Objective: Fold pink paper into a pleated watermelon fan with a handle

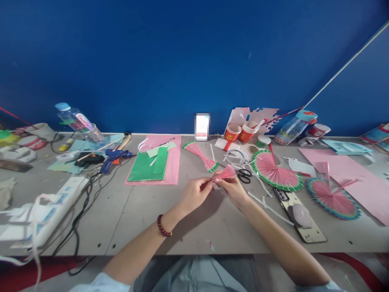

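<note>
Above the table's middle, a pink pleated paper fan (227, 172) is pinched between my two hands. My left hand (196, 192), with a dark red bead bracelet (164, 226) on the wrist, grips its gathered left end. My right hand (233, 188) holds it near the middle, where fingers cover part of the folds. Just beyond lies another pleated strip, a pink paper bow shape (201, 155) with green edges. Black-handled scissors (244, 175) rest right of my right hand. Farther right is a half-opened watermelon-patterned fan (275, 170).
Green paper (146, 168) lies on pink sheets at left, near a blue glue gun (114, 158) and a power strip (62, 211). Red paper cups (233, 133) stand at the back. On the right are a phone (313, 231), a blue-edged pink fan (332, 198) and a bottle (293, 127).
</note>
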`<state>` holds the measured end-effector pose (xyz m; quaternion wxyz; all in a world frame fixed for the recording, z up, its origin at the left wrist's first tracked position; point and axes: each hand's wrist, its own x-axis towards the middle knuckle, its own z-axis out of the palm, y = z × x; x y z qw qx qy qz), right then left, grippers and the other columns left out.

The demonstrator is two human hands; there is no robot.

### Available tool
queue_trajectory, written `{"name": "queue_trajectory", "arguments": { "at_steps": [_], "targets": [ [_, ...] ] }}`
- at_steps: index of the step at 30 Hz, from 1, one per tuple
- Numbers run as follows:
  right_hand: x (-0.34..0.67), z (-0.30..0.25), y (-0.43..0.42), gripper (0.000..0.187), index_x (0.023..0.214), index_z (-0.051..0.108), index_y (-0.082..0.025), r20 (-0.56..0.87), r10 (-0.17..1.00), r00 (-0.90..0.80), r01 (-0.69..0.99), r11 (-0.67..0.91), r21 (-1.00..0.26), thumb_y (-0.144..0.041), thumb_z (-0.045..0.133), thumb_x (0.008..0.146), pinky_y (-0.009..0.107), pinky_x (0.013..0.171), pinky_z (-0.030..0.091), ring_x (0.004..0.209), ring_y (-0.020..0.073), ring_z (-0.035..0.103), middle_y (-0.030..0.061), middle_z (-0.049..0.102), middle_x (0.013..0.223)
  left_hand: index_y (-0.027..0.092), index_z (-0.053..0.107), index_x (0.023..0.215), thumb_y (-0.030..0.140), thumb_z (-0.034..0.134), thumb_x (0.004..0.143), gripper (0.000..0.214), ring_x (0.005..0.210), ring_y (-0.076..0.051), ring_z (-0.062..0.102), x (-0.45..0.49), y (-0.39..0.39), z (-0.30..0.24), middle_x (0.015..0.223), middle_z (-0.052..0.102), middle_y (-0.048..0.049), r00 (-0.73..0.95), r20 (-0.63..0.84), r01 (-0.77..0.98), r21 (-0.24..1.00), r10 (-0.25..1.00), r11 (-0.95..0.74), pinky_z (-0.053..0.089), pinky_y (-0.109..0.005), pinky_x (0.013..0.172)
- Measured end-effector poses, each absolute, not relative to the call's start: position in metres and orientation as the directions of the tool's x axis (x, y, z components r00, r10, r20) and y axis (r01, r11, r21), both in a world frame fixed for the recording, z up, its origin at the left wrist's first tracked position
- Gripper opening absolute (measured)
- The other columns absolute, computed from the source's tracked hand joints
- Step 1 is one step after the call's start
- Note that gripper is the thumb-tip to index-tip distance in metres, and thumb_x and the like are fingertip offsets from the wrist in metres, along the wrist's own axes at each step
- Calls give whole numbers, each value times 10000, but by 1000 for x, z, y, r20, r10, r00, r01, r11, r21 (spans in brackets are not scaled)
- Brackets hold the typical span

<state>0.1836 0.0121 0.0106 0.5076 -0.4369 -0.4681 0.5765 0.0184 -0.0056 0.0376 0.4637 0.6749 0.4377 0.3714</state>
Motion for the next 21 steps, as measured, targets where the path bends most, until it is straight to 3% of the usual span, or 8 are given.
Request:
{"name": "queue_trajectory", "arguments": {
  "at_steps": [6,21],
  "targets": [
    [187,10,16,229,579,673,-193,-61,998,10,-203,-58,-977,-390,789,575,247,531,369,524,91,424,-18,574,567,180,699,941,373,487,872,295,707,-181,636,15,-3,37,800,705,-55,380,79,292,935,922,-201,463,-243,634],
    [185,16,12,217,638,702,-192,-49,997,-64,-275,-65,-959,-393,777,608,254,559,372,558,95,448,10,633,673,175,717,833,331,488,880,281,658,-160,650,14,-1,33,724,714,-37,322,132,368,895,938,-252,467,-223,620]
  ]
}}
